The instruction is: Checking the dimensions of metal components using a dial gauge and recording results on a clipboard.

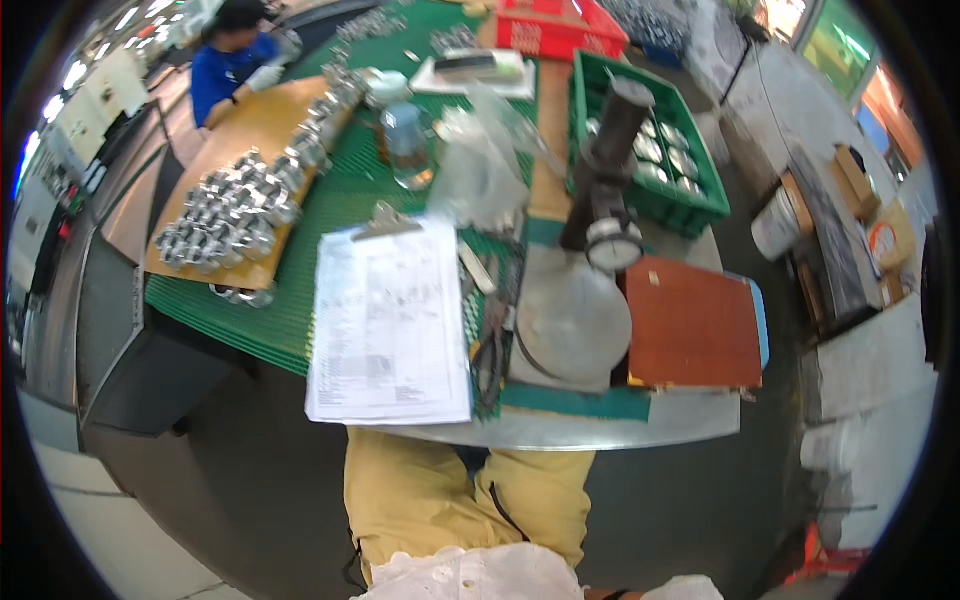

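Neither of my hands shows; only a white sleeve (683, 588) of mine, with a bit of forearm and a dark band, reaches the lower edge at the right. Before me on the table lies a clipboard with printed sheets (392, 320), some handwriting on them. Right of it are dark-handled pliers (489, 350). Beyond stands a dial gauge (613, 243) on a thick dark column (605, 150), above a round metal plate (574, 328). A reddish-brown folder or flat case (692, 325) lies to the right of the plate.
Shiny metal parts (230, 215) crowd a tan board (185, 262) at the left. A green crate (712, 212) with metal parts stands at the back right, a red crate (560, 40) farther off. A glass jar (408, 150) is beside plastic bags (478, 175). A person in blue (222, 75) sits far left.
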`<state>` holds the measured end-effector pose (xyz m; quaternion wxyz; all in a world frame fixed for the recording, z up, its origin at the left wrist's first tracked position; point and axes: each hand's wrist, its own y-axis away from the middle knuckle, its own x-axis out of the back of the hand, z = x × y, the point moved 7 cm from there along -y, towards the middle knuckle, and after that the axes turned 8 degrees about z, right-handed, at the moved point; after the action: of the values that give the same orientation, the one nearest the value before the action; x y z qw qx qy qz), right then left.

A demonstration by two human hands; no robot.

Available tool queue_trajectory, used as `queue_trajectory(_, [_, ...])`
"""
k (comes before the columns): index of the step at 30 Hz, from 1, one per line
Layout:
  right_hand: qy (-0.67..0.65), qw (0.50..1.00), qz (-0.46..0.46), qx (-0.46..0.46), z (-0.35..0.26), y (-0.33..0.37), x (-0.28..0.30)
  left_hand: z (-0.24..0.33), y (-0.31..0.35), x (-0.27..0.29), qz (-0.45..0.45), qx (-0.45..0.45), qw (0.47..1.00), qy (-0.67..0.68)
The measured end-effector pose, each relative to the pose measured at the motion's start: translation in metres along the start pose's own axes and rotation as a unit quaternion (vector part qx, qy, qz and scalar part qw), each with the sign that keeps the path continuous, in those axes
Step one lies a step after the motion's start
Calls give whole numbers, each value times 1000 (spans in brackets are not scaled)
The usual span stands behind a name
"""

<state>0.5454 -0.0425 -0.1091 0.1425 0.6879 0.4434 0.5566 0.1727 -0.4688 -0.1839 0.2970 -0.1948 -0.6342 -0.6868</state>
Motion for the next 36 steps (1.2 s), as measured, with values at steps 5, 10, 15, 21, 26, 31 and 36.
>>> queue_trajectory(5, [-45,998,-20,-27,0,14,-28,64,-21,23,-1,-56,998,11])
queue_trajectory(10, [-62,997,-21,-47,6,31,-35,97,-30,33,-12,-88,996,-4])
queue_trajectory(15, [-60,996,-10,-68,19,39,-23,120,-34,39,-21,-109,994,-23])
queue_trajectory(21, [-65,995,-7,-73,18,37,-25,135,-32,46,-28,-126,991,-37])
queue_trajectory(26, [-77,995,-2,-58,9,26,-26,152,-29,58,-27,-140,989,-45])
queue_trajectory(31, [-84,995,15,-46,4,12,-20,189,-33,67,-28,-175,981,-74])
queue_trajectory(36, [-86,995,41,-36,2,1,-5,238,-31,74,-29,-221,969,-103])
